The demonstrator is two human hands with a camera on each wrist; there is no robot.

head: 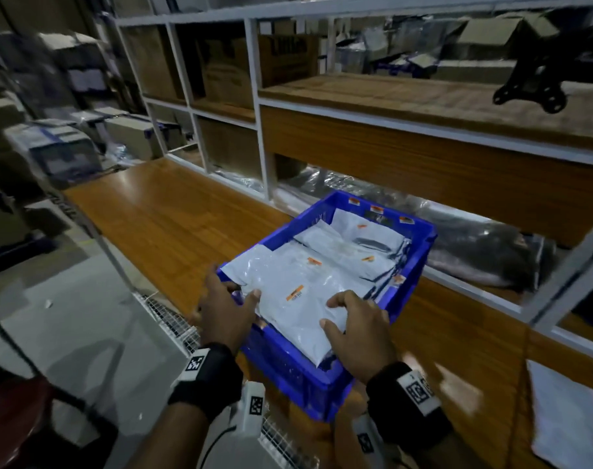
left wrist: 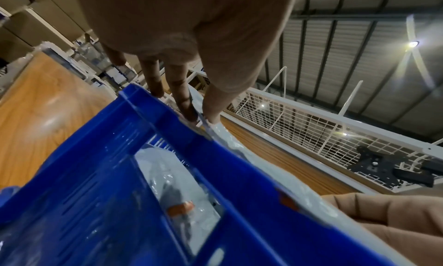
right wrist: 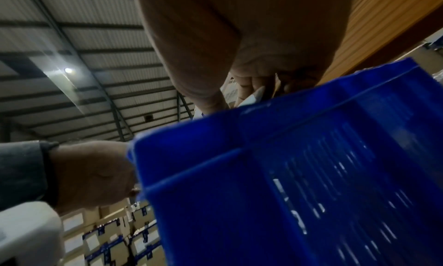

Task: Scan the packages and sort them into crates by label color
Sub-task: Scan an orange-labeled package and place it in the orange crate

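A blue crate (head: 288, 367) sits on the wooden table, its near corner over the front edge, filled with several white poly packages bearing orange labels. The top package (head: 298, 316) lies across the crate's near end, with an orange label (head: 294, 293). My left hand (head: 227, 299) is at the crate's near-left rim (left wrist: 120, 175), thumb on top and fingers (left wrist: 187, 107) below, pinching that package's edge. My right hand (head: 356, 326) lies on the package's near-right part with curled fingers (right wrist: 249, 86) around its edge, above the crate wall (right wrist: 287, 175).
Another white package (head: 565, 414) lies loose on the table at the right. White-framed shelving (head: 261, 130) with cardboard boxes rises behind the crate; a black bracket (head: 531, 86) sits on it. Plastic-wrapped bundles (head: 474, 252) fill the low shelf. Wire mesh (head: 173, 319) lines the table's front.
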